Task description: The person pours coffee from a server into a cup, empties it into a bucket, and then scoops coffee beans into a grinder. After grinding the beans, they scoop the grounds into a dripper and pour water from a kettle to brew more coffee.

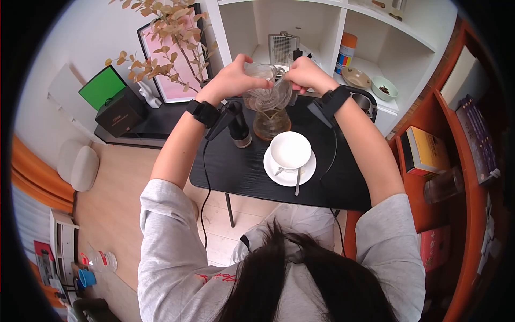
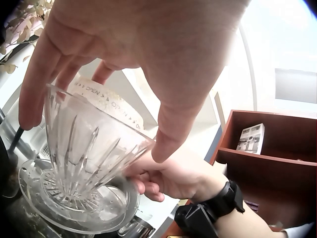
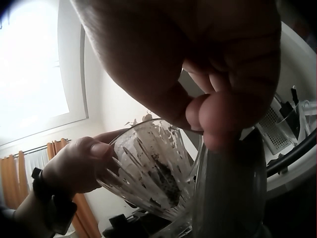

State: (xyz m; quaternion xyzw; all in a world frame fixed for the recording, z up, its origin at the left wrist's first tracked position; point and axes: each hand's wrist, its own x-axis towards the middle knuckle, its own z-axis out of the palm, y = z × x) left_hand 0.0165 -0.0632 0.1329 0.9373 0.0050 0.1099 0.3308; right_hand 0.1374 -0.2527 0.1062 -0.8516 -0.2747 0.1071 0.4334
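My left hand (image 1: 236, 79) holds a clear ribbed glass coffee dripper (image 2: 84, 148) by its rim, thumb on one side and fingers on the other. A paper filter (image 2: 106, 96) with printed letters lines the dripper, and dark coffee grounds (image 3: 166, 181) show through its wall in the right wrist view. On the dripper's other side my right hand (image 1: 311, 75) has curled fingers (image 3: 218, 116) pinching the glass handle (image 3: 228, 183). Below the dripper stands a glass carafe (image 1: 272, 126) with a brownish tint. Nearer me is a white cup (image 1: 290, 150) on a saucer (image 1: 273, 174) with a spoon (image 1: 298, 181).
A dark upright cylinder (image 1: 240, 130) stands left of the carafe on the black table (image 1: 236, 172). White shelves behind hold a flask (image 1: 283, 48), an orange-capped can (image 1: 346, 52) and bowls (image 1: 384, 87). A dried-leaf branch (image 1: 182, 45) leans in at the left.
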